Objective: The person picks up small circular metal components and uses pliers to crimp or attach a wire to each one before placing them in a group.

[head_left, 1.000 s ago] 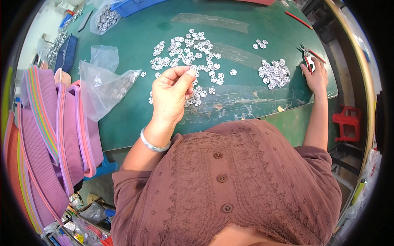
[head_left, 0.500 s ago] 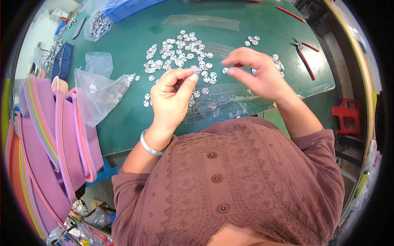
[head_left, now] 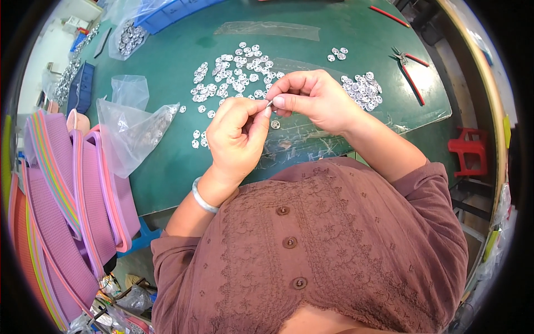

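Both hands meet over the near part of the green table [head_left: 183, 183]. My left hand [head_left: 239, 131] is closed in a pinch on a small round silver metal piece [head_left: 270, 103]. From the other side the thumb and fingers of my right hand [head_left: 317, 103] pinch the same piece, hiding most of it. Just beyond the hands spreads a loose scatter of similar openwork metal discs [head_left: 239, 72]. A single disc [head_left: 275, 124] lies right below the fingertips. To the right of my right hand is a denser pile of discs [head_left: 362, 91].
A clear plastic bag [head_left: 133, 131] with metal pieces lies left. Red-handled pliers [head_left: 411, 75] and a red pencil [head_left: 389, 15] lie at right. Four-sided blue bins [head_left: 172, 14] stand at the back. Purple bags [head_left: 72, 178] crowd the left edge. A red stool [head_left: 468, 151] stands at right.
My right hand has moved left from near the right pile and now pinches the small piece at my left fingertips. More of the right pile shows.
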### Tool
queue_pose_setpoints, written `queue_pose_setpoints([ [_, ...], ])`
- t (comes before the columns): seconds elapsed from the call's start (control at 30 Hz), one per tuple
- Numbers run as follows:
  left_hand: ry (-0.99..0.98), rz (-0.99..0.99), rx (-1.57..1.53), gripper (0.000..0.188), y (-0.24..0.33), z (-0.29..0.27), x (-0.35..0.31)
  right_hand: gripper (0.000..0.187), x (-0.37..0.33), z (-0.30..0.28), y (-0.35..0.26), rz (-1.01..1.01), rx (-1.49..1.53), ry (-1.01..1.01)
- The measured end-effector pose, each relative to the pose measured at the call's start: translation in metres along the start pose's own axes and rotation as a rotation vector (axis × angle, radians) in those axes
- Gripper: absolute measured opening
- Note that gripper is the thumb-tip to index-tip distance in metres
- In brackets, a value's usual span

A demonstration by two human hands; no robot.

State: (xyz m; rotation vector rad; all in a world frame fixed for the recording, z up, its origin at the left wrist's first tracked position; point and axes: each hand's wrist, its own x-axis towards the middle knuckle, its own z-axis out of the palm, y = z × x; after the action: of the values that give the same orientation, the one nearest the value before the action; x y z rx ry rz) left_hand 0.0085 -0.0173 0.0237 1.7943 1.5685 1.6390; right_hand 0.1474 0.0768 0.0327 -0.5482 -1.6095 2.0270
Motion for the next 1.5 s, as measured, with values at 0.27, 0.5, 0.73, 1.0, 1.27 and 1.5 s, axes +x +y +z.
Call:
queue_pose_setpoints([
  [0.27, -0.002, -0.234, -0.206, 0.004, -0.007, 0.0, -0.002, 0.013, 0.001, -0.002, 0.001, 0.036, 0.058, -0.049],
  [0.5, -0.008, -0.635, -0.607, 0.006, -0.003, -0.001, 0.0, 0.012, 0.003, 0.001, 0.002, 0.134, 0.143, 0.035],
  [0.73, -0.006, -0.721, -0.684, 0.007, 0.0, -0.001, 0.002, 0.014, 0.004, -0.002, 0.006, 0.147, 0.148, 0.013],
  [1.0, 0.005, -0.762, -0.708, 0.006, -0.001, -0.001, 0.001, 0.013, 0.005, -0.002, 0.007, 0.142, 0.141, 0.004],
  [1.27, 0.002, -0.778, -0.712, 0.006, -0.002, 0.0, 0.001, 0.013, 0.004, -0.002, 0.008, 0.131, 0.126, 0.011],
  [1.5, -0.021, -0.754, -0.68, 0.007, -0.009, 0.008, 0.0, 0.01, 0.0, -0.013, 0.003, 0.178, -0.041, 0.043],
])
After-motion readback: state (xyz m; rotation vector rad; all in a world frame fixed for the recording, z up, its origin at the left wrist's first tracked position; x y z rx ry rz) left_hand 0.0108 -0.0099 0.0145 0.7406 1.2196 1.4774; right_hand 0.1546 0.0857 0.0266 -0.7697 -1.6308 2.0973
